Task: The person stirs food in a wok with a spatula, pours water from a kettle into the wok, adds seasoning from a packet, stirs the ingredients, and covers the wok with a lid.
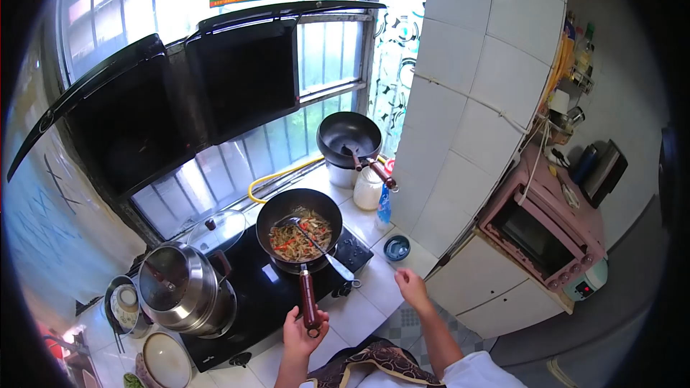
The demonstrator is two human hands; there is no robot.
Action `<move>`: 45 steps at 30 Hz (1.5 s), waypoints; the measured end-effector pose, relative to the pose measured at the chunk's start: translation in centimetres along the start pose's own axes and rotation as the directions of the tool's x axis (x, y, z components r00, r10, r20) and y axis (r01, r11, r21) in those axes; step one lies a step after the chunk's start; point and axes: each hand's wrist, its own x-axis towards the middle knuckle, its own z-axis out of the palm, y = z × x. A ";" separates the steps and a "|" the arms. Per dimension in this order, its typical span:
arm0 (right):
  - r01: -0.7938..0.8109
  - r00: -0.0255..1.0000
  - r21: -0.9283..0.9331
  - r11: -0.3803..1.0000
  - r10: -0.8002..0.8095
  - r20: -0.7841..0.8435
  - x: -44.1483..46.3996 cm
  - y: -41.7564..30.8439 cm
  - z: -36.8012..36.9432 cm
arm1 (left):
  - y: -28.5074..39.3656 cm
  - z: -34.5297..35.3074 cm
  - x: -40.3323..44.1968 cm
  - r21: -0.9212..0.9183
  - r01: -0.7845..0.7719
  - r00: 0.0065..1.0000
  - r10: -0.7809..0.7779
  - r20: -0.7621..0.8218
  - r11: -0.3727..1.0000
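A dark wok (262, 208) sits on the black stove, with cooked shredded food and red strips (305, 237) inside. A spatula (338, 266) rests in it, its handle leaning over the right rim. My left hand (303, 332) is at the wok's brown handle (309, 302), thumb on one side and fingers curled on the other. To the right, my right hand (411, 289) is raised over the counter edge with its fingers closed. Whatever it may hold is hidden. Just beyond it stands a small dark blue bowl (397, 247).
A steel steamer pot (172, 291) stands on the stove's left side, a glass lid (219, 230) behind it. A second dark pan (349, 136), a jar (368, 190) and a blue bottle (384, 208) stand at the back right. A pink oven (539, 233) sits farther right.
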 end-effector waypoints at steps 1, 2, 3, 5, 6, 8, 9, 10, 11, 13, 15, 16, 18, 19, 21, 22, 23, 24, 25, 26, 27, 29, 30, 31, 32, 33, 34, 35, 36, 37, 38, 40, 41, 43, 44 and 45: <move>-0.062 0.997 0.011 0.998 0.061 0.055 -0.8 1.7 -0.3 | -0.3 0.1 0.1 -0.002 -0.002 1.000 0.002 0.009 1.000; -0.086 0.991 -0.013 0.996 0.087 0.104 -1.7 3.2 -0.5 | -0.5 0.2 0.3 -0.009 -0.013 1.000 0.013 -0.020 1.000; -0.113 0.981 -0.036 0.993 0.117 0.154 -2.8 4.6 -0.4 | -0.7 0.3 0.3 -0.014 -0.026 0.998 0.025 -0.054 1.000; -0.124 0.949 -0.163 0.979 0.165 0.270 -4.7 5.0 -0.5 | -1.0 0.6 0.7 -0.037 -0.024 0.999 0.024 -0.027 0.999; -0.120 0.949 -0.156 0.980 0.159 0.272 -5.4 5.7 -0.2 | -1.2 -0.1 1.0 -0.121 -0.005 1.000 0.004 -0.011 0.993; -0.063 0.873 -0.125 0.990 0.116 0.474 -6.0 6.5 0.2 | -1.5 -1.5 1.9 -0.219 0.007 0.999 -0.016 -0.037 0.976; -0.061 0.867 -0.120 0.991 0.112 0.486 -5.9 5.8 0.0 | -1.9 -2.6 2.2 -0.222 -0.005 0.999 -0.005 -0.046 0.975; -0.034 0.870 -0.155 0.987 0.105 0.481 -5.6 4.9 -0.1 | -2.1 -3.9 2.6 -0.238 0.045 0.998 -0.056 -0.039 0.970; -0.006 0.872 -0.190 0.982 0.098 0.479 -5.4 4.3 -0.2 | -2.3 -4.7 2.8 -0.256 0.094 0.994 -0.105 -0.032 0.962; 0.056 0.853 -0.223 0.973 0.069 0.517 -4.9 4.0 -0.1 | -3.1 -5.4 2.5 -0.242 0.112 0.990 -0.129 -0.056 0.964; 0.109 0.842 -0.177 0.978 0.004 0.539 -3.7 2.0 -1.2 | -3.9 -5.1 3.4 -0.077 0.261 0.963 -0.265 -0.042 0.962; 0.163 0.835 -0.169 0.972 -0.045 0.549 -3.6 1.5 -1.4 | -4.3 -5.3 3.8 0.154 0.226 0.974 -0.220 -0.057 0.962; 0.205 0.804 -0.123 0.971 -0.096 0.586 -3.0 1.3 -1.6 | -5.3 -4.8 5.2 0.408 0.255 0.962 -0.274 -0.012 0.877; 0.208 0.761 -0.088 0.974 -0.105 0.640 -3.3 1.9 -1.4 | -6.6 -4.2 5.0 0.496 0.262 0.964 -0.243 -0.104 0.828; 0.075 0.700 0.045 0.996 -0.084 0.709 -3.3 3.1 -0.6 | -8.0 -1.1 4.9 0.600 0.232 0.973 -0.183 -0.143 0.766; -0.096 0.634 0.151 0.984 -0.056 0.771 -3.7 3.8 -0.2 | -8.6 -0.6 5.1 0.687 0.167 0.983 -0.176 -0.058 0.708; -0.104 0.628 0.145 0.984 -0.048 0.777 -4.6 4.9 0.1 | -9.4 -0.1 5.1 0.757 0.105 0.982 -0.185 0.021 0.644; -0.283 0.563 0.305 0.909 -0.100 0.820 -5.4 5.6 0.6 | -10.0 2.7 4.1 0.855 0.074 0.979 -0.200 0.035 0.514; -0.450 0.514 0.436 0.779 -0.174 0.840 -5.6 6.1 0.9 | -10.3 3.3 3.9 0.857 0.073 0.978 -0.205 0.039 0.510; -0.371 0.463 0.246 0.895 -0.051 0.885 -5.8 2.2 -2.3 | -10.5 3.8 3.9 0.913 -0.026 0.954 -0.264 0.145 0.407; -0.313 0.438 0.329 0.891 -0.172 0.882 -6.4 3.7 -1.6 | -10.6 4.1 4.1 0.943 -0.137 0.912 -0.333 0.239 0.303; -0.170 0.428 0.419 0.892 -0.316 0.847 -7.7 6.3 -0.8 | -10.8 4.3 4.3 0.968 -0.095 0.881 -0.432 0.191 0.234; -0.236 0.447 0.461 0.855 -0.326 0.833 -8.5 6.9 -0.5 | -11.2 4.6 4.0 0.972 -0.054 0.854 -0.493 0.164 0.230; -0.231 0.456 0.466 0.854 -0.328 0.828 -8.6 7.8 -0.4 | -11.4 4.9 3.7 0.975 -0.017 0.822 -0.551 0.140 0.222; -0.154 0.475 0.329 0.932 -0.222 0.851 -8.3 8.8 -0.5 | -12.0 4.7 3.8 0.974 -0.009 0.822 -0.552 0.137 0.228; -0.083 0.501 0.176 0.981 -0.111 0.858 -7.9 7.1 -1.6 | -12.3 4.4 4.0 0.975 -0.013 0.820 -0.556 0.137 0.222; -0.128 0.560 0.104 0.986 -0.014 0.828 -8.0 5.4 -3.1 | -12.7 3.9 4.1 0.975 -0.033 0.809 -0.566 0.156 0.221; -0.134 0.562 0.103 0.986 -0.010 0.827 -8.1 5.8 -3.1 | -13.0 3.8 4.1 0.974 -0.050 0.798 -0.577 0.172 0.221; -0.104 0.559 0.081 0.991 -0.009 0.829 -8.1 6.6 -2.9 | -13.2 3.7 4.2 0.974 -0.062 0.792 -0.583 0.180 0.217; -0.073 0.557 0.059 0.996 -0.009 0.831 -8.0 7.0 -2.9 | -13.2 3.8 4.3 0.975 -0.059 0.789 -0.588 0.177 0.215; -0.080 0.557 0.059 0.995 -0.004 0.831 -8.3 6.7 -3.2 | -13.1 4.0 4.2 0.974 -0.060 0.782 -0.597 0.182 0.219; -0.148 0.636 -0.039 0.988 0.125 0.762 -8.2 5.5 -4.1 | -12.6 5.0 3.8 0.972 -0.065 0.776 -0.601 0.192 0.226; -0.145 0.635 -0.041 0.989 0.124 0.762 -7.8 5.8 -4.2 | -11.7 6.0 3.1 0.955 -0.084 0.769 -0.592 0.243 0.283; 0.096 0.833 -0.004 0.995 -0.078 0.547 -6.8 6.9 -5.1 | -9.9 7.9 1.6 0.934 -0.104 0.765 -0.573 0.295 0.343; 0.033 0.877 0.009 0.999 -0.033 0.480 -5.8 6.6 -5.8 | -8.9 8.9 0.8 0.904 -0.290 0.799 -0.440 0.410 0.314; -0.031 0.912 0.026 0.999 0.018 0.410 -4.4 5.8 -6.8 | -8.0 9.6 0.1 0.850 -0.460 0.796 -0.306 0.523 0.255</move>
